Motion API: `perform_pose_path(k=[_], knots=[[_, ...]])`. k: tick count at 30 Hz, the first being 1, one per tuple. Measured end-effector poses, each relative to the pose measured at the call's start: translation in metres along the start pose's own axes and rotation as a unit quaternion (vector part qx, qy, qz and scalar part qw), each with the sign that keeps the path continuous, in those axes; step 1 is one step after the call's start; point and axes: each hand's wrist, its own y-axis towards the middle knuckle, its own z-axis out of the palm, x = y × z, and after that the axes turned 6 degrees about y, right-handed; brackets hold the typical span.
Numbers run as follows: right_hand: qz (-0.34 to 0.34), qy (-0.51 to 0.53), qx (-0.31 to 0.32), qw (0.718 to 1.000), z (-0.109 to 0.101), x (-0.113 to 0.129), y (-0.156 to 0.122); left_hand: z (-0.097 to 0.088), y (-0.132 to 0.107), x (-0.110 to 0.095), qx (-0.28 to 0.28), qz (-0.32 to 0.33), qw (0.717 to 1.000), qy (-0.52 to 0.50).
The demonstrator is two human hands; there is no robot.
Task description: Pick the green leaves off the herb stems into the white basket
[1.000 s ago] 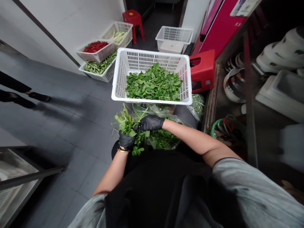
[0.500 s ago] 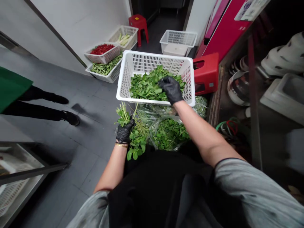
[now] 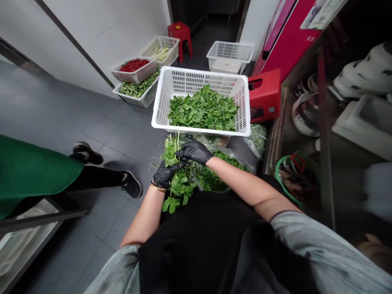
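My left hand (image 3: pixel 168 174), in a black glove, is closed round a bunch of leafy greens (image 3: pixel 171 152), stems pointing up and leaves hanging below the fist. Against the same bunch, my right hand (image 3: pixel 196 152), also gloved, has its fingers pinched at the stems. Just beyond both hands stands a white slotted basket (image 3: pixel 200 131) with loose picked green leaves (image 3: pixel 203 108) spread over its bottom. Under my right forearm lies a clear plastic bag (image 3: pixel 211 179) of more greens, partly hidden by the arm.
A red stool (image 3: pixel 266 96) lies on its side right of the basket. Baskets of red chillies (image 3: pixel 134 65) and green pods (image 3: pixel 137 86) stand at the back left. A person in a green apron (image 3: pixel 39 167) is at the left. A metal shelf (image 3: pixel 327 122) runs along the right.
My right hand has left the leaves in the basket and come back to the bunch in my left hand. At the left, the person in the green apron has stepped closer.
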Motion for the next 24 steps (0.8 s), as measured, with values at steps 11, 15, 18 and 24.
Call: perform_pose_path(k=[11,15,18,24], knots=[[0.029,0.098,-0.122,0.987,-0.01,0.005,-0.024,0.015,-0.021,-0.002,0.068,-0.037,0.991,-0.113],[0.011,0.033,-0.119,0.992,0.006,0.0,-0.027,0.025,-0.021,0.002,0.052,0.01,0.993,-0.101],[0.02,0.023,-0.03,0.999,-0.004,0.01,-0.03,0.024,-0.024,0.0,0.043,-0.009,0.995,-0.087],[-0.001,0.142,-0.123,0.982,-0.051,0.028,-0.026,0.016,-0.032,-0.008,0.0,-0.082,0.993,-0.081]])
